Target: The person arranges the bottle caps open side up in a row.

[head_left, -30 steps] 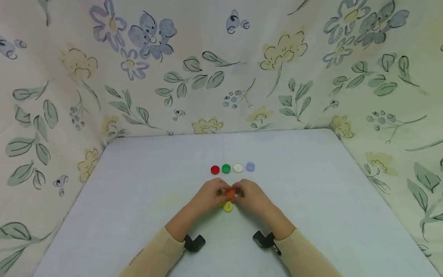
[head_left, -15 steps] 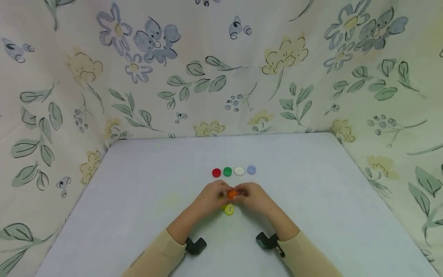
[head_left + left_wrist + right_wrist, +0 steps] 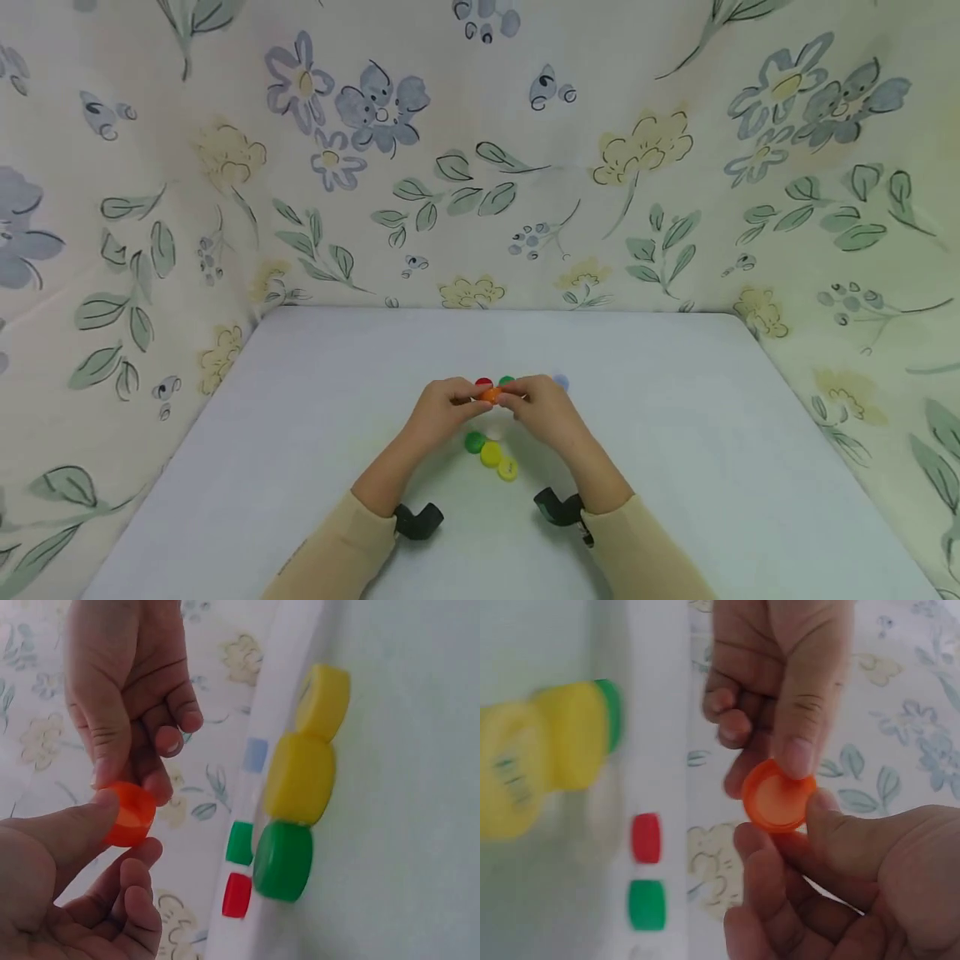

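One orange cap was up off the table, pinched by both left hand and right hand, thumbs against it. Since half a second earlier the hands had drawn away from the near green cap and two yellow caps, leaving that touching line uncovered and the orange one apart. Farther out sat a red cap, far green cap and blue cap. White tabletop stretched well past both hands sideways; a curtain rose behind its far edge.
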`<state>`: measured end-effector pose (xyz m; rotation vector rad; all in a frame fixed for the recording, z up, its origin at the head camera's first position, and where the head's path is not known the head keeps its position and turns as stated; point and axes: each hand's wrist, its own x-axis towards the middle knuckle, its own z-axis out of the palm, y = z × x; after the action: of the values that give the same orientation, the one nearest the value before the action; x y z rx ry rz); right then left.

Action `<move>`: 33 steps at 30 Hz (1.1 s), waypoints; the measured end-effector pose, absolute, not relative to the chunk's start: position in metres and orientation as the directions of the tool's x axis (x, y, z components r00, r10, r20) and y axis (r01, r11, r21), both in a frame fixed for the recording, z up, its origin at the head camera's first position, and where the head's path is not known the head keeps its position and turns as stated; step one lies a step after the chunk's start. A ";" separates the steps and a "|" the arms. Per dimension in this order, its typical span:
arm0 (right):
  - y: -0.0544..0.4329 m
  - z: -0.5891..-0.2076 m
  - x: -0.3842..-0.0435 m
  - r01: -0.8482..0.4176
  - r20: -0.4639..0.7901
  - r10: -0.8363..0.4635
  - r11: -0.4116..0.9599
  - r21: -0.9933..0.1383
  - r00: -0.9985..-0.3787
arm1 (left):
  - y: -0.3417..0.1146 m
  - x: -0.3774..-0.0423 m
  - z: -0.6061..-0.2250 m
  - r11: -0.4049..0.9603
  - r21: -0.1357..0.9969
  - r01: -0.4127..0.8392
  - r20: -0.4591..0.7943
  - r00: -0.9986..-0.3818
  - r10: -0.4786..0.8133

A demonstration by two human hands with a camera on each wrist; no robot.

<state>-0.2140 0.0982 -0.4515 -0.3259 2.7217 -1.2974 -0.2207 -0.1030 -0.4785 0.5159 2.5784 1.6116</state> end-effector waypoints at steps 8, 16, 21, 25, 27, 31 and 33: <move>0.076 -0.432 -0.237 -0.067 -0.041 -0.149 0.650 -0.757 -0.988 | -0.110 -0.231 -0.481 0.304 0.945 0.121 0.083 -0.987 0.136; 0.063 -0.441 -0.253 -0.089 0.000 -0.130 0.678 -0.730 -0.991 | -0.114 -0.244 -0.486 0.286 0.950 0.125 0.108 -0.991 0.073; 0.057 -0.449 -0.263 -0.120 -0.001 -0.175 0.681 -0.723 -0.985 | -0.120 -0.249 -0.489 0.287 0.954 0.090 0.093 -0.996 0.002; 0.051 -0.456 -0.267 -0.121 -0.017 -0.193 0.676 -0.727 -0.981 | -0.126 -0.250 -0.493 0.278 0.960 0.027 0.039 -0.999 -0.037; 0.048 -0.459 -0.267 -0.119 -0.016 -0.188 0.683 -0.720 -0.982 | -0.128 -0.250 -0.496 0.253 0.968 0.004 0.013 -0.999 -0.034; 0.040 -0.464 -0.269 -0.150 0.011 -0.191 0.735 -0.661 -0.982 | -0.132 -0.250 -0.501 0.249 0.969 -0.007 -0.007 -1.000 0.000; 0.037 -0.467 -0.270 -0.178 0.028 -0.205 0.764 -0.620 -0.978 | -0.133 -0.250 -0.502 0.285 0.958 0.013 0.009 -1.000 0.013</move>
<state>-0.2700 0.0368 -0.4670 -0.3167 2.9112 -1.0172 -0.2501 -0.1331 -0.5024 0.0254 2.5177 1.8777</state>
